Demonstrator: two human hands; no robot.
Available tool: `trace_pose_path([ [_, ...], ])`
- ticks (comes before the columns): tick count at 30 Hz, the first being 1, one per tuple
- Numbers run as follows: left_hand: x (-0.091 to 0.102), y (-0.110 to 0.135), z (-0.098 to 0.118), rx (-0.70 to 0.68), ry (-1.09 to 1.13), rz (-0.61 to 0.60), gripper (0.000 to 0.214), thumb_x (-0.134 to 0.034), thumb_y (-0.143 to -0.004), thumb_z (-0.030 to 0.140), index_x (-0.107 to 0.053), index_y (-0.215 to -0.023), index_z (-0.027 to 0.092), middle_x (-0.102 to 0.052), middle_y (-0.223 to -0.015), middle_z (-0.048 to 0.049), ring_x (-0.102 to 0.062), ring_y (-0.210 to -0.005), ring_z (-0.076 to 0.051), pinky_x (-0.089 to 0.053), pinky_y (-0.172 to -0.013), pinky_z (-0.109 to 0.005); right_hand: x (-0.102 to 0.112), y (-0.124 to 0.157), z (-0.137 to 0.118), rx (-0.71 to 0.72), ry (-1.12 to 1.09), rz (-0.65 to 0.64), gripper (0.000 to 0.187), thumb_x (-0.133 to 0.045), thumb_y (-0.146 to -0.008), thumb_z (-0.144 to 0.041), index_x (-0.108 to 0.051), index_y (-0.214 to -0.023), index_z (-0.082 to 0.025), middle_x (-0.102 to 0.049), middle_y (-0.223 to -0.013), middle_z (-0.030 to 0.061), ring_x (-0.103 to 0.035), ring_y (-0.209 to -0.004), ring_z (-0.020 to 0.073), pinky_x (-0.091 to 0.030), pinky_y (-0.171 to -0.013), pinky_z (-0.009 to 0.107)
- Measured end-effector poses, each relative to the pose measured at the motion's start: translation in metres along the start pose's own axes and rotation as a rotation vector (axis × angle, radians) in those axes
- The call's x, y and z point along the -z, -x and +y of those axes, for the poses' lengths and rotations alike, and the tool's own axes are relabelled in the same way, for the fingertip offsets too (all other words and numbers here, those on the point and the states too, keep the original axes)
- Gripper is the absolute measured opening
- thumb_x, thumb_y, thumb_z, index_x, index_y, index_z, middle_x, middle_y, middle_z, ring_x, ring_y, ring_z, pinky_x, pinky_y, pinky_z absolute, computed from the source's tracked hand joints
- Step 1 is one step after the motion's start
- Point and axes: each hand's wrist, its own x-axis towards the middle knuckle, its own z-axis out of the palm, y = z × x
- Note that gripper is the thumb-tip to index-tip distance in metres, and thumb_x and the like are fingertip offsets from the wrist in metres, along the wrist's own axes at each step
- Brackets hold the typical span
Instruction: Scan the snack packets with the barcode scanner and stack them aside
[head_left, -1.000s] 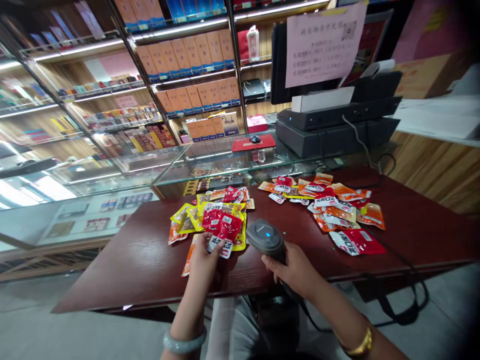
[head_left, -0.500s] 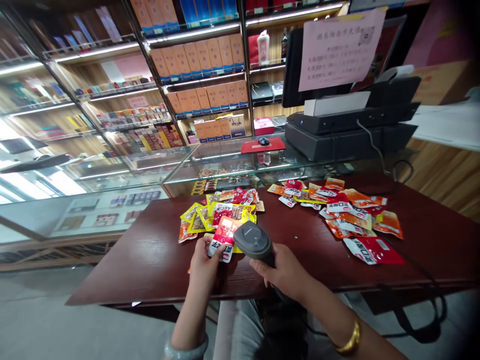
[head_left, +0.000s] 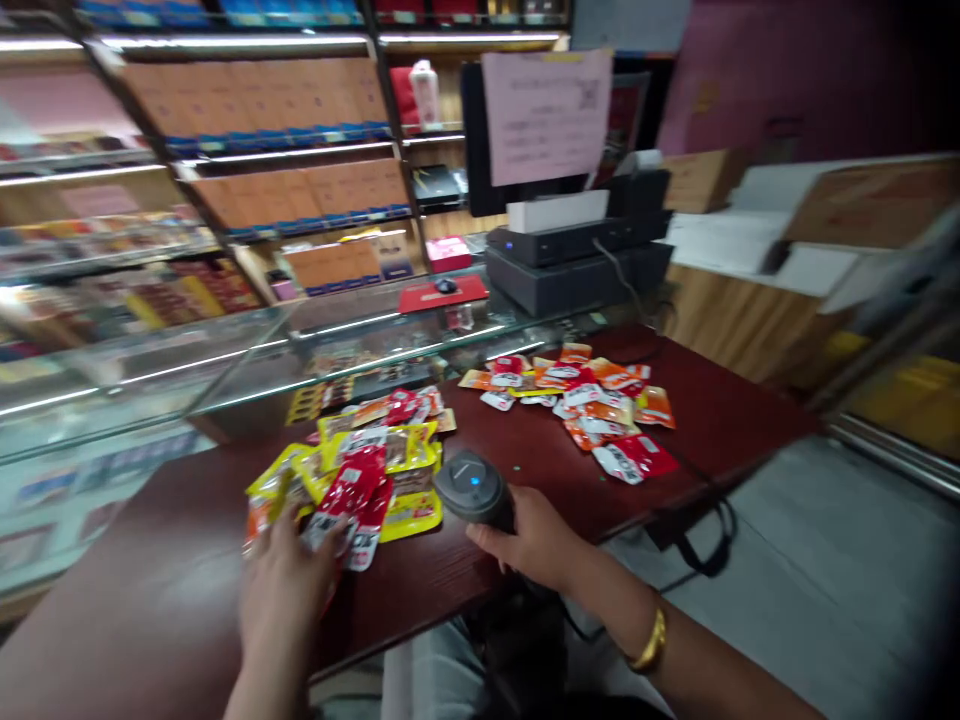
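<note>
My right hand (head_left: 529,535) is wrapped round the handle of a dark grey barcode scanner (head_left: 474,488); a blue light glows on its top. My left hand (head_left: 289,570), somewhat blurred, is at the near left of a heap of snack packets. Its fingers and thumb are on the white end of a red snack packet (head_left: 358,478). Another red-and-white snack packet (head_left: 370,525) lies beside that one. Yellow snack packets (head_left: 411,515) lie beneath and around them. The scanner's head is just right of this heap.
A second heap of red and orange snack packets (head_left: 592,400) lies on the right of the dark red table (head_left: 480,590). Behind are a glass counter (head_left: 330,340), a mouse on a red mat (head_left: 469,290), and a cash register (head_left: 577,270). Boxed goods (head_left: 300,195) fill the shelves.
The view has turned right. My left hand has moved left, away from the scanner, with the red snack packet. The scanner's blue light has come on, and my right hand still holds it.
</note>
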Motion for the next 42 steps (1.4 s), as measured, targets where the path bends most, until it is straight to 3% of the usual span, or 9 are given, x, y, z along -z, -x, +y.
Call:
trace_pose_path([
  [2, -0.001, 0.002, 0.012, 0.067, 0.024, -0.016, 0.096, -0.06, -0.107, 0.078, -0.063, -0.185, 0.022, -0.067, -0.192, -0.034, -0.061, -0.182, -0.064, -0.061, -0.136, -0.084, 0.016, 0.006, 0.005, 0.011, 0.02, 0.031, 0.025, -0.095, -0.09, -0.051, -0.087, -0.094, -0.028, -0.095, -0.088, 0.003, -0.09, -0.089, 0.0319, -0.069, -0.079, 0.035],
  [6, -0.012, 0.01, 0.064, 0.05, 0.084, -0.008, 0.094, -0.055, -0.109, 0.081, -0.028, -0.199, 0.066, -0.041, -0.217, 0.0065, -0.037, -0.2, -0.048, -0.044, -0.151, -0.084, 0.049, 0.022, 0.018, 0.004, 0.038, 0.127, 0.03, -0.097, -0.091, -0.055, -0.094, -0.104, -0.028, -0.103, -0.109, 0.0055, -0.094, -0.105, 0.0363, -0.074, -0.097, 0.041],
  [9, -0.03, 0.021, 0.124, -0.253, 0.115, 0.009, 0.075, -0.059, -0.112, 0.073, -0.065, -0.183, 0.049, -0.066, -0.2, -0.0056, -0.054, -0.19, -0.049, -0.046, -0.153, -0.078, 0.074, 0.04, 0.029, 0.006, 0.037, 0.213, 0.034, -0.098, -0.089, -0.053, -0.097, -0.112, -0.027, -0.105, -0.115, 0.0079, -0.096, -0.108, 0.0387, -0.076, -0.102, 0.046],
  [12, -0.052, 0.038, 0.188, -0.575, 0.157, -0.151, 0.052, -0.07, -0.111, 0.059, -0.088, -0.151, 0.032, -0.09, -0.162, -0.0192, -0.08, -0.158, -0.052, -0.062, -0.139, -0.074, 0.099, 0.06, 0.037, -0.02, 0.052, 0.306, 0.032, -0.094, -0.088, -0.05, -0.094, -0.11, -0.026, -0.102, -0.106, 0.009, -0.096, -0.102, 0.0389, -0.077, -0.098, 0.047],
  [17, -0.072, 0.085, 0.285, -0.855, 0.132, -0.356, 0.034, -0.079, -0.116, 0.036, -0.092, -0.144, 0.02, -0.095, -0.143, -0.0225, -0.089, -0.134, -0.045, -0.072, -0.12, -0.06, 0.137, 0.095, 0.051, -0.169, 0.022, 0.481, 0.029, -0.088, -0.089, -0.059, -0.08, -0.09, -0.031, -0.073, -0.059, -0.0036, -0.072, -0.051, 0.0259, -0.062, -0.055, 0.036],
  [24, -0.065, 0.132, 0.377, -0.981, -0.091, -0.41, 0.031, -0.085, -0.12, 0.032, -0.09, -0.148, 0.019, -0.089, -0.156, -0.0242, -0.083, -0.149, -0.044, -0.066, -0.124, -0.052, 0.17, 0.121, 0.067, -0.277, -0.085, 0.704, 0.044, -0.086, -0.081, -0.074, -0.067, -0.08, -0.033, -0.069, -0.052, -0.0049, -0.069, -0.043, 0.0236, -0.059, -0.052, 0.036],
  [32, -0.068, 0.126, 0.364, -0.805, -0.064, -0.492, 0.031, -0.096, -0.108, 0.028, -0.08, -0.134, 0.021, -0.092, -0.139, -0.0258, -0.088, -0.141, -0.046, -0.064, -0.116, -0.049, 0.171, 0.121, 0.065, -0.258, -0.079, 0.676, 0.044, -0.085, -0.082, -0.074, -0.068, -0.082, -0.034, -0.068, -0.052, -0.0054, -0.069, -0.044, 0.0239, -0.058, -0.055, 0.038],
  [37, -0.071, 0.1, 0.307, -0.447, 0.38, -0.547, 0.035, -0.095, -0.098, 0.034, -0.061, -0.108, 0.034, -0.088, -0.093, -0.0064, -0.09, -0.095, -0.04, -0.058, -0.082, -0.039, 0.15, 0.106, 0.05, -0.185, -0.043, 0.518, 0.042, -0.084, -0.086, -0.068, -0.063, -0.073, -0.035, -0.066, -0.052, -0.005, -0.066, -0.045, 0.0227, -0.057, -0.056, 0.037],
  [42, -0.067, 0.083, 0.241, -0.32, 0.708, -0.45, 0.041, -0.094, -0.088, 0.053, -0.065, -0.109, 0.033, -0.088, -0.092, -0.0032, -0.083, -0.084, -0.035, -0.06, -0.081, -0.042, 0.116, 0.079, 0.025, -0.016, -0.052, 0.33, 0.032, -0.09, -0.09, -0.055, -0.073, -0.076, -0.032, -0.073, -0.062, -0.0018, -0.067, -0.055, 0.0235, -0.061, -0.06, 0.035],
])
